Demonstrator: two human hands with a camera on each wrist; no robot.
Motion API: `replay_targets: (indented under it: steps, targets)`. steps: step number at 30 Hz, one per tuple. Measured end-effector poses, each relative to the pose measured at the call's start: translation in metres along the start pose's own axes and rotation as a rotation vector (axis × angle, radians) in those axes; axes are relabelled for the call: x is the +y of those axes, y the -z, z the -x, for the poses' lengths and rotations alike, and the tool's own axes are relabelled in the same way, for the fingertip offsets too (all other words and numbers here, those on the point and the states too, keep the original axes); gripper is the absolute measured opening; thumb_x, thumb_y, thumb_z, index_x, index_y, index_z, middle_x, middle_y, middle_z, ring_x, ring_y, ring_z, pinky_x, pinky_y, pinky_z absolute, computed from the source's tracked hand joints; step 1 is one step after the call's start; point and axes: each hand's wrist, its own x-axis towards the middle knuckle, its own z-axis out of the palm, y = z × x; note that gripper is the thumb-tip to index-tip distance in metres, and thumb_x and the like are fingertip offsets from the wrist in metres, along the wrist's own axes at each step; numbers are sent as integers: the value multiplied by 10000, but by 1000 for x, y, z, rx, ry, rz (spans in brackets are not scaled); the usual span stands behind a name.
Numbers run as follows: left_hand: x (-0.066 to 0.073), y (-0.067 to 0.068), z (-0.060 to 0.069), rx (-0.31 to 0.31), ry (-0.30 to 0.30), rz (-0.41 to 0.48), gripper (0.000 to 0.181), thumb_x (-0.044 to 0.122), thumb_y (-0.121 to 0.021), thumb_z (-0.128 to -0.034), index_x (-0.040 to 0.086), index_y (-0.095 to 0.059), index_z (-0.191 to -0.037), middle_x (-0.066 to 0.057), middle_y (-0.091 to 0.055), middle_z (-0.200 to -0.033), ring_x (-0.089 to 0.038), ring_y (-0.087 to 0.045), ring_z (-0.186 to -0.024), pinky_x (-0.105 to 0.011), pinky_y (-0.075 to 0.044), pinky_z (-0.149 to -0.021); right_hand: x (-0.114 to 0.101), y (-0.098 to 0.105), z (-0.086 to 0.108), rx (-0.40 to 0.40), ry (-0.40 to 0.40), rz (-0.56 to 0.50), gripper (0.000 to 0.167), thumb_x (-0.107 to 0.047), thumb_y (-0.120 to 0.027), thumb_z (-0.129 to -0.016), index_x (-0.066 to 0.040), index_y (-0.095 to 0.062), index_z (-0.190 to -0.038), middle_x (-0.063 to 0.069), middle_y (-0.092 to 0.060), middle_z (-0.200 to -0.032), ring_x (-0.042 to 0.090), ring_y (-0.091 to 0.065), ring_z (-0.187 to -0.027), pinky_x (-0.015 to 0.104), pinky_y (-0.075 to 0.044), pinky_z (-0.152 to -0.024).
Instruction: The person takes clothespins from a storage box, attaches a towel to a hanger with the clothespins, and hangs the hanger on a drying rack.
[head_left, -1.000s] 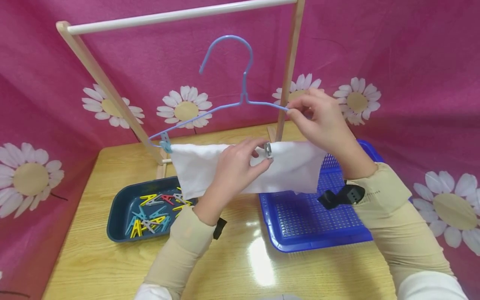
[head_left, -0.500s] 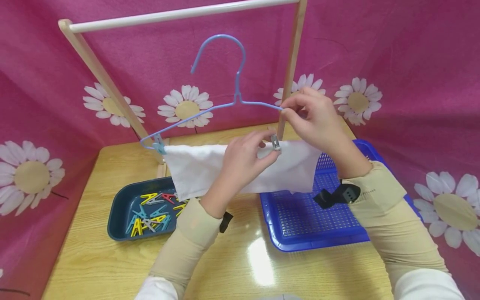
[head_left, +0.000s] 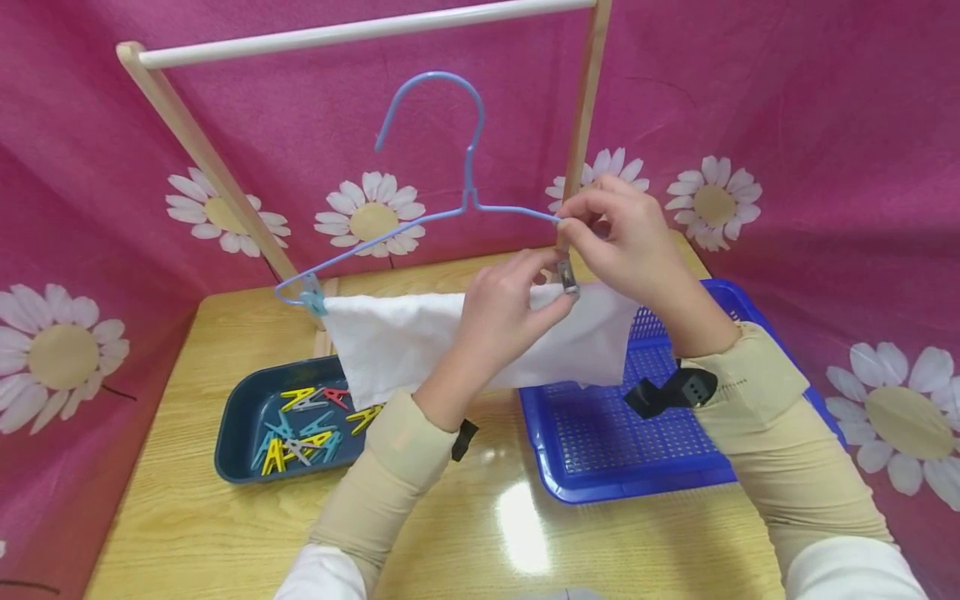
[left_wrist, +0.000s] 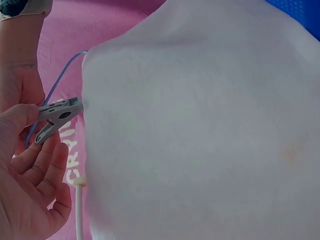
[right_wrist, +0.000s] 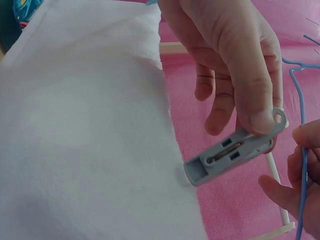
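Note:
My left hand (head_left: 498, 321) pinches a grey clothespin (head_left: 567, 277) by its handle ends. The clothespin's nose is at the top edge of a white cloth (head_left: 397, 337); I cannot tell if it touches. In the left wrist view, the clothespin (left_wrist: 61, 114) lies beside the cloth's edge. My right hand (head_left: 628, 242) pinches the right arm of a blue wire hanger (head_left: 431, 217), holding it up. The cloth hangs from the hanger's lower part, with a light-blue clothespin (head_left: 313, 298) at its left corner. The hanger's right end is hidden behind my right hand.
A dark tray (head_left: 225, 446) with several yellow, blue, grey and red clothespins stands at left. On the right lies a blue perforated basket (head_left: 630, 492), partly behind the cloth. A wooden rack with a white bar (head_left: 367, 29) rises at the back of the table (head_left: 465, 533).
My left hand has moved right with the grey clothespin, closer to my right hand. The hanger and cloth have shifted slightly left with my right hand.

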Motion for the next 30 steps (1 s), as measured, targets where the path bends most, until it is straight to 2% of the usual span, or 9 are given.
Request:
replay_targets:
  steps: [4, 10, 16, 22, 30]
  targets:
    - [1, -3, -1, 14, 7, -4, 287, 216, -674, -753, 96, -638, -1011, 20, -637, -851, -83, -580, -773, -242, -417, -650, 1, -1, 0, 2, 22, -1, 55, 79, -600, -756, 56, -647, -771, 58, -504, -693, 112, -476, -685, 165, -408, -602]
    - [1, -8, -3, -2, 45, 25, 272, 211, -681, -755, 91, -631, -994, 1, -626, -837, -110, -567, -789, -251, -416, -684, 2, -3, -1, -3, 48, -4, 48, 78, -617, -744, 62, -647, -778, 45, -502, -692, 150, -492, -664, 169, -407, -596]
    - [3, -13, -8, -5, 48, 57, 208, 210, -682, -761, 75, -606, -899, -16, -593, -780, -137, -553, -745, -234, -403, -651, 2, -2, -1, -13, 25, 18, 63, 68, -599, -760, 58, -652, -794, 64, -505, -699, 159, -493, -668, 167, -401, -600]
    - [5, -16, -12, -14, 54, 48, 206, 229, -686, -764, 72, -560, -808, -9, -534, -720, -137, -502, -688, -231, -377, -609, 1, -2, -2, -27, 39, 26, 55, 61, -610, -760, 65, -648, -800, 90, -507, -706, 130, -478, -679, 203, -403, -596]
    - [6, -18, -18, -83, 110, 70, 258, 224, -675, -769, 67, -609, -962, -40, -616, -829, -146, -561, -826, -246, -406, -727, 0, -3, -2, -28, 60, 9, 53, 61, -606, -757, 65, -647, -791, 95, -504, -704, 121, -461, -690, 207, -385, -599]
